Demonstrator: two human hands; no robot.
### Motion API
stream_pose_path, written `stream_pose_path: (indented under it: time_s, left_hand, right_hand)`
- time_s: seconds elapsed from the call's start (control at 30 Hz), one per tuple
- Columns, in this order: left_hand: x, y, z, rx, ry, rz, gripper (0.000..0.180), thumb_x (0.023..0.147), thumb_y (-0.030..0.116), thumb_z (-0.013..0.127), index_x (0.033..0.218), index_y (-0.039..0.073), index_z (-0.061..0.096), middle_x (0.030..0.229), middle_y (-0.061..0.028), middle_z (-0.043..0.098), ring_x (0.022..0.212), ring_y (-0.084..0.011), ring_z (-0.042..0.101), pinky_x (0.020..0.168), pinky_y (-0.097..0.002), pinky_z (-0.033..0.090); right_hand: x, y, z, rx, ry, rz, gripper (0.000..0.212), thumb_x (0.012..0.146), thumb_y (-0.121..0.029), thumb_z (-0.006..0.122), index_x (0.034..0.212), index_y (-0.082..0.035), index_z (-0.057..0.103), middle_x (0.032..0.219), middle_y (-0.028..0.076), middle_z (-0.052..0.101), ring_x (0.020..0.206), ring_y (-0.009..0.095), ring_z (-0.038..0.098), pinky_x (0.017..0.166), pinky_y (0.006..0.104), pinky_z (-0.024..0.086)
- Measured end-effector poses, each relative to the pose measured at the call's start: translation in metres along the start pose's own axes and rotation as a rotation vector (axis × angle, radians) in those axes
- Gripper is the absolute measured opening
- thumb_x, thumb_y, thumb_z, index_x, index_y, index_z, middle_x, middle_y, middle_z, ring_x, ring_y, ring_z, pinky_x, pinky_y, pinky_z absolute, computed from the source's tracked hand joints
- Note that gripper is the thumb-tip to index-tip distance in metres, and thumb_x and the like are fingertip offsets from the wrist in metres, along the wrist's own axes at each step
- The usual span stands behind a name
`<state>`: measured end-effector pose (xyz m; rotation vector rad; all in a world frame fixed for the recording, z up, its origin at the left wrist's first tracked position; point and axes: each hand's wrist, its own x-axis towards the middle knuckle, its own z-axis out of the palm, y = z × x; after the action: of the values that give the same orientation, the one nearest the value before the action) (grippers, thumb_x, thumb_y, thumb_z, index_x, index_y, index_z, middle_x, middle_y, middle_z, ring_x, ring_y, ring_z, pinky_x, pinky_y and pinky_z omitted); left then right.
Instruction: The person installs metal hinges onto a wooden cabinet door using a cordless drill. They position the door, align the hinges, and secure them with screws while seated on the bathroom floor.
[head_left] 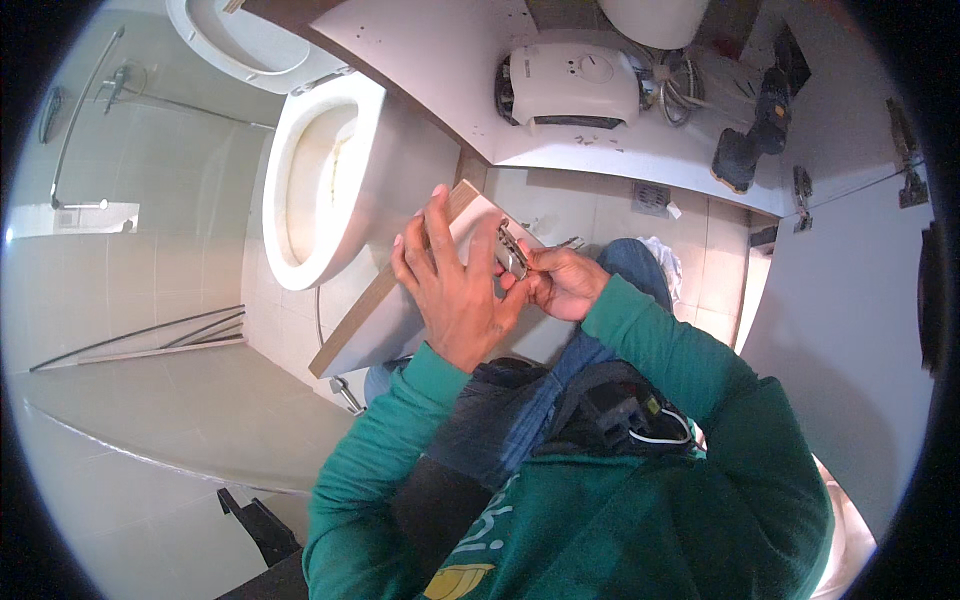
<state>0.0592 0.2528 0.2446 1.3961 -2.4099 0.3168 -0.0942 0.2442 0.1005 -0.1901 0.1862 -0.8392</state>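
Observation:
A white panel [384, 312] with a wood-coloured edge stands tilted in front of me. At its upper right part is a metal cabinet hinge [511, 250]. My left hand [455, 285] lies over the panel with its fingers spread, the index finger and thumb beside the hinge. From the right, my right hand [566, 282] pinches the lower end of the hinge between thumb and fingers. A thin metal piece [572, 243] shows just past the right hand, too small to name. The underside of the hinge is hidden.
Left of the panel stands a toilet [320, 185] with its lid up. Ahead, an open cabinet holds a white appliance with a dial [580, 82], coiled cables [680, 85] and a dark cordless drill [755, 130]. A floor drain [652, 198] and a white cloth [662, 268] lie right.

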Motion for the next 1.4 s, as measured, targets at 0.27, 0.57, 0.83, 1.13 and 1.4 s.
stream_pose_path:
  time_s: [0.27, 0.57, 0.83, 1.13, 1.4]
  left_hand:
    - [-0.006, -0.008, 0.004, 0.009, -0.026, -0.029, 0.085, 0.074, 0.071, 0.079, 0.136, 0.016, 0.062, 0.168, -0.0226, 0.031, 0.151, -0.046, 0.03, 0.119, -0.0656, 0.021]
    - [-0.019, -0.008, 0.01, 0.0, 0.063, -0.057, 0.08, 0.076, 0.06, 0.084, 0.141, 0.019, 0.062, 0.165, -0.0184, 0.041, 0.155, -0.0357, 0.031, 0.124, -0.062, 0.015]
    - [-0.076, 0.03, 0.038, -0.932, 0.093, -0.676, 0.035, 0.101, 0.036, 0.069, 0.119, 0.006, 0.07, 0.119, -0.0167, 0.07, 0.11, -0.0267, 0.066, 0.096, -0.046, 0.047]
    - [-0.032, 0.013, 0.047, -1.575, -0.205, -1.035, 0.035, 0.109, 0.033, 0.063, 0.124, 0.003, 0.072, 0.101, -0.0027, 0.074, 0.084, -0.0092, 0.066, 0.071, -0.0255, 0.058]
    - [-0.04, 0.027, 0.049, -1.778, -0.135, -1.164, 0.039, 0.107, 0.03, 0.067, 0.136, 0.005, 0.066, 0.111, -0.0047, 0.073, 0.098, -0.0142, 0.07, 0.085, -0.0327, 0.062]
  right_hand:
    - [-0.023, -0.011, 0.047, -0.701, 0.468, -0.284, 0.039, 0.109, -0.03, 0.064, 0.133, -0.001, 0.067, 0.107, 0.004, 0.073, 0.093, 0.011, 0.068, 0.083, 0.0279, 0.056]
    - [-0.032, -0.001, 0.064, -1.081, 0.511, -0.5, 0.035, 0.106, -0.018, 0.068, 0.136, 0.001, 0.071, 0.103, 0.002, 0.075, 0.092, 0.007, 0.064, 0.083, 0.0256, 0.054]
    - [-0.028, -0.012, 0.067, -1.052, 0.553, -0.387, 0.034, 0.102, -0.014, 0.072, 0.131, 0.002, 0.073, 0.1, 0.005, 0.077, 0.089, 0.008, 0.067, 0.081, 0.0268, 0.055]
    - [-0.047, -0.034, 0.065, -1.256, 0.422, -0.309, 0.035, 0.105, -0.018, 0.069, 0.135, 0.001, 0.071, 0.105, 0.008, 0.078, 0.095, 0.011, 0.069, 0.086, 0.0282, 0.057]
    - [-0.051, -0.032, 0.053, -1.257, 0.561, -0.516, 0.032, 0.11, -0.024, 0.062, 0.125, 0.003, 0.073, 0.099, 0.01, 0.078, 0.095, 0.016, 0.073, 0.086, 0.03, 0.058]
